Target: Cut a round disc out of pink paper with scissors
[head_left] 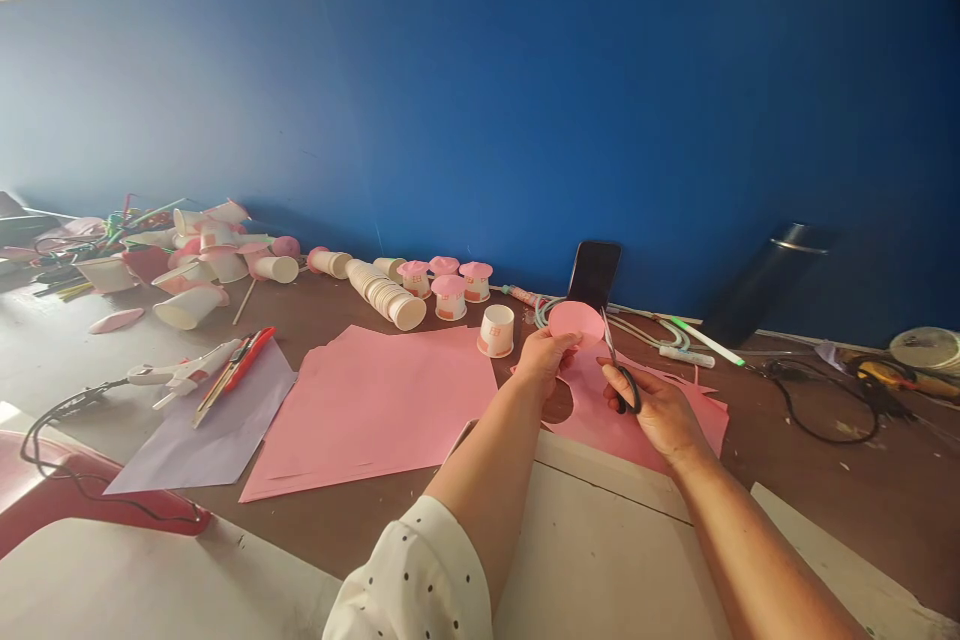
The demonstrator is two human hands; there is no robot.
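Note:
My left hand (551, 360) pinches the lower edge of a round pink paper disc (574, 322) and holds it above the table. In my right hand (651, 410) are black-handled scissors (626, 385), their blades pointing up beside the disc's right edge. Whether the blades touch the paper I cannot tell. Below both hands lies a cut pink sheet (600, 420) with a rounded gap in it. A white paper cup (496, 331) stands upright just left of my left hand. Several upturned cups topped with pink discs (450, 295) stand farther left.
Pink sheets (375, 410) lie to the left, near a lilac sheet (210, 440), a glue gun (180, 370) and a red cutter (236, 370). A row of nested cups (384, 295) lies behind. A phone (595, 272) leans on the blue partition (487, 100); a dark bottle (769, 285) stands right.

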